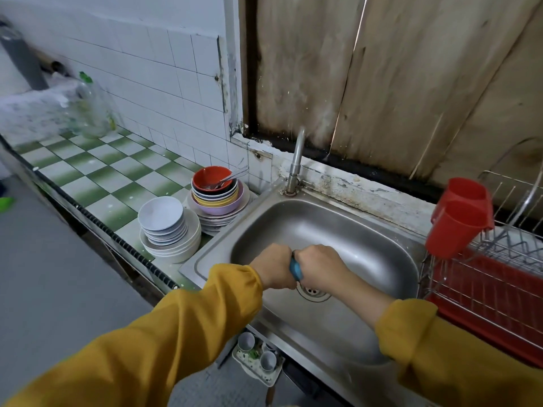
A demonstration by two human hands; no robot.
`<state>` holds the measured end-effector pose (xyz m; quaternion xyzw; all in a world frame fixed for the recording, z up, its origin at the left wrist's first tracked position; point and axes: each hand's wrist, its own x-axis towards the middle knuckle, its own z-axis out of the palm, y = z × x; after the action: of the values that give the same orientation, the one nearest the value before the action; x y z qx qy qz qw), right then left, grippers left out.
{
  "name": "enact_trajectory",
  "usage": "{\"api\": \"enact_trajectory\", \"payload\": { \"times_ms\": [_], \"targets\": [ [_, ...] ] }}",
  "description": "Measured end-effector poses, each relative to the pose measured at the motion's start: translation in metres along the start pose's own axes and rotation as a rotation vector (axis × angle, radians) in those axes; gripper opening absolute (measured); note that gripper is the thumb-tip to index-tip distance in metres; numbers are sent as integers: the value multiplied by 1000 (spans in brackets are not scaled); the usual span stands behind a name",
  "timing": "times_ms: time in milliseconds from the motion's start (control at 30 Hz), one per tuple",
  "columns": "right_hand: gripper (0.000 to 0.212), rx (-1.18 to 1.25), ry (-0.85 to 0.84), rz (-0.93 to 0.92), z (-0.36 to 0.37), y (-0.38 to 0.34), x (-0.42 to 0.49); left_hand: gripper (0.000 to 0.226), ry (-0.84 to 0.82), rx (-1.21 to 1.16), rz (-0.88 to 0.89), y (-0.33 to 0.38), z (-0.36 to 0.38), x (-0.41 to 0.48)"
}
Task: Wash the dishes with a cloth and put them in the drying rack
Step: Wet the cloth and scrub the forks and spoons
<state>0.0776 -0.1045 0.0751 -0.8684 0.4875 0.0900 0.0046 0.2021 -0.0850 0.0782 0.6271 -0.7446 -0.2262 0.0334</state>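
Observation:
Over the steel sink [367, 259], my left hand [271, 265] and my right hand [318, 264] are fists pressed together, both gripping a blue cloth [295, 268] that shows only as a strip between them. Left of the sink, a stack of white plates and small bowls [167, 230] stands on the counter. Behind it a second stack [217, 198] carries coloured bowls, with a red bowl holding cutlery on top. The wire drying rack [484, 277] with a red tray stands right of the sink. The tap [296, 160] rises behind the sink.
A red cutlery cup [458, 221] hangs on the rack's left end. A clear bottle [91, 110] stands far back on the green-and-white tiled counter [97, 171]. Below the sink edge, a small tray with two cups [258, 353] sits on the floor.

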Motion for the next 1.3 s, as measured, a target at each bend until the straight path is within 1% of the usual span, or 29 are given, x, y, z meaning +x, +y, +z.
{"api": "enact_trajectory", "payload": {
  "times_ms": [100, 200, 300, 367, 433, 533, 633, 733, 800, 867, 900, 967, 1067, 1133, 1200, 1233, 1300],
  "targets": [
    [21, 20, -26, 10, -2, 2, 4, 23, -1, 25, -18, 0, 4, 7],
    [8, 123, -18, 40, 0, 6, 10, 22, 17, 45, -44, -1, 5, 13],
    [17, 196, -21, 47, 3, 9, 15, 22, 42, 79, -50, -2, 5, 16],
    [25, 255, -26, 51, 5, 10, 17, 22, 62, 145, -15, -5, 5, 16],
    [25, 305, -49, 66, 6, 11, 19, 22, 77, 220, 42, -8, 6, 16],
    [24, 372, -146, 67, 4, 14, 23, 24, 88, 310, 111, -10, 6, 17],
    [26, 418, -328, 40, -7, 20, 29, 25, 78, 372, 152, -8, 6, 19],
    [24, 467, -490, 52, -19, 26, 33, 25, 95, 368, 191, -7, 7, 23],
    [21, 502, -506, 67, -19, 28, 34, 25, 119, 366, 206, -8, 5, 25],
    [20, 582, -426, 78, -10, 27, 35, 26, 141, 342, 192, -13, 0, 26],
    [20, 630, -356, 81, -4, 25, 34, 27, 148, 282, 172, -17, -2, 27],
    [25, 651, -185, 80, 7, 21, 32, 33, 127, 53, 124, -27, -5, 28],
    [41, 572, 47, 98, 17, 18, 26, 51, 53, -366, 80, -42, -9, 26],
    [54, 643, 158, 114, 21, 15, 20, 58, -22, -688, 26, -47, -13, 17],
    [63, 758, 274, 122, 24, 12, 15, 59, -80, -1006, -10, -48, -15, 8],
    [66, 799, 333, 114, 24, 10, 12, 58, -73, -1117, -22, -47, -13, 4],
    [76, 849, 399, 93, 23, 7, 7, 52, 14, -1237, -35, -45, -7, -1]
  ]
}}
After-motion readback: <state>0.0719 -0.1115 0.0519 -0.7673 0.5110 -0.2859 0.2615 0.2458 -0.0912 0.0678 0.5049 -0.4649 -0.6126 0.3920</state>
